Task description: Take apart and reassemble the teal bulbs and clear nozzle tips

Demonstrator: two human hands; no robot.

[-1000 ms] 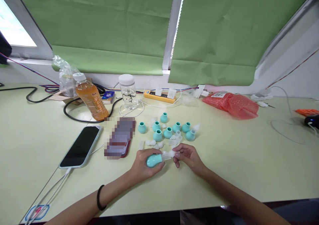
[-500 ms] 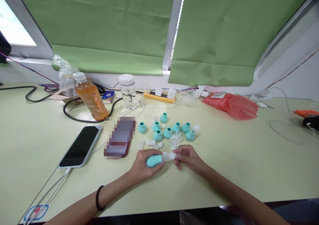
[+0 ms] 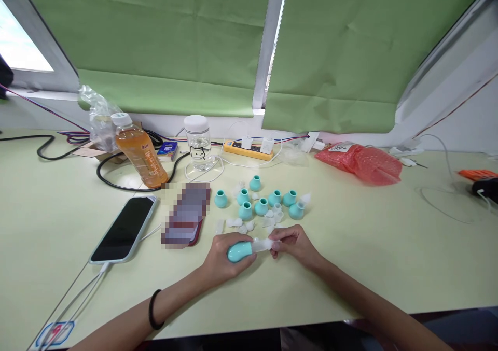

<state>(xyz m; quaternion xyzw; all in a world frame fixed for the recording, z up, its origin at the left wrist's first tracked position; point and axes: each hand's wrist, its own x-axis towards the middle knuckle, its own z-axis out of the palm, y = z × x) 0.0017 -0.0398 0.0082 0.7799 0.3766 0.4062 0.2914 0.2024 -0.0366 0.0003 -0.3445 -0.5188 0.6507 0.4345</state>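
My left hand (image 3: pixel 221 260) is wrapped around a teal rubber bulb (image 3: pixel 238 251) held just above the pale green table (image 3: pixel 369 247). A clear plastic tip (image 3: pixel 263 244) sticks out of the bulb's right end. My right hand (image 3: pixel 295 243) pinches that tip with its fingers closed. Just beyond my hands stand several more teal bulbs (image 3: pixel 261 206), with small clear plastic tips (image 3: pixel 235 222) scattered among them.
A phone (image 3: pixel 123 228) on a white cable lies at the left beside a blurred dark card case (image 3: pixel 185 215). Behind stand an orange drink bottle (image 3: pixel 139 151), a clear jar (image 3: pixel 199 142), a yellow power strip (image 3: pixel 249 151) and a red bubble-wrap bag (image 3: pixel 360 162). Black cables loop at the back left.
Both hands stay on the bulb and its tip, my right fingers shifting slightly. The view has drifted a little.
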